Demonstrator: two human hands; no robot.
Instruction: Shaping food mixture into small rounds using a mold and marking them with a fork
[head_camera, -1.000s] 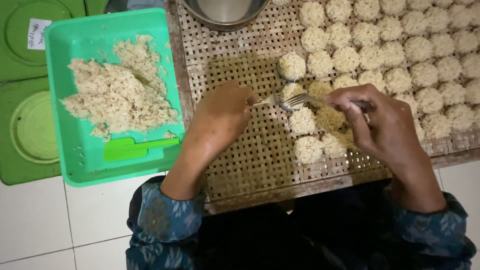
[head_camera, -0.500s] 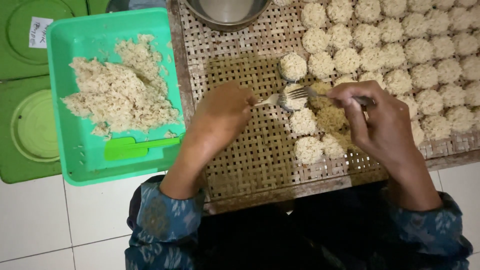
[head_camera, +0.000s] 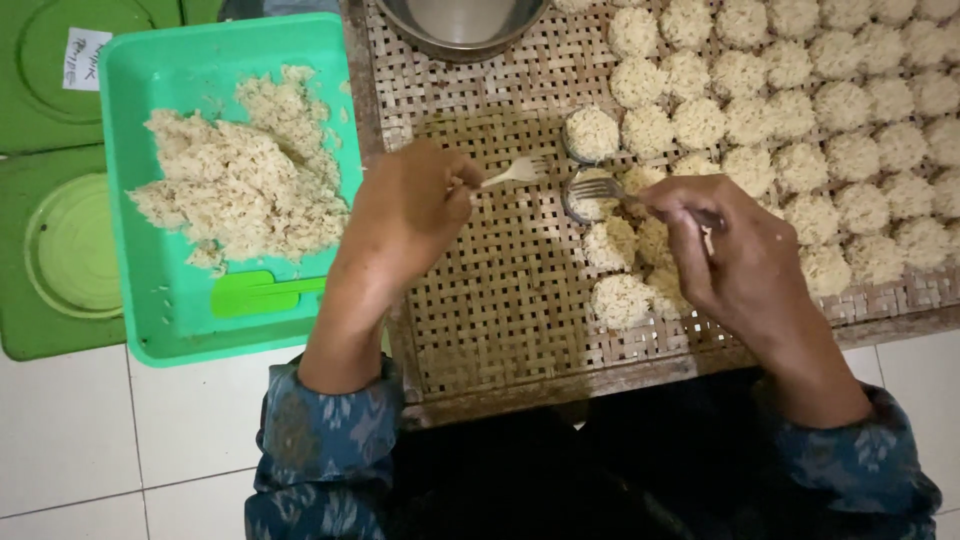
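1. The left hand (head_camera: 415, 205) grips a pale fork (head_camera: 512, 172), fingers curled shut around its handle. The fork's long axis runs nearly level across the woven bamboo tray (head_camera: 500, 300), tines pointing right and slightly up toward a small metal ring mould (head_camera: 590, 133) packed with noodles.
2. The right hand (head_camera: 740, 255) holds a metal fork (head_camera: 610, 190) pinched between thumb and fingers. Its long axis slopes gently, tines pointing left into a second ring mould (head_camera: 585, 200), just below the first.
3. Both moulds sit near the tray's middle, at the left edge of the rows of round noodle cakes (head_camera: 800, 120) that fill the tray's right half.
4. A steel bowl (head_camera: 460, 25) rests at the tray's top edge.
5. Left of the tray, a green tub (head_camera: 120, 80) holds loose cooked noodles (head_camera: 240, 175) and a green spatula (head_camera: 265, 295).
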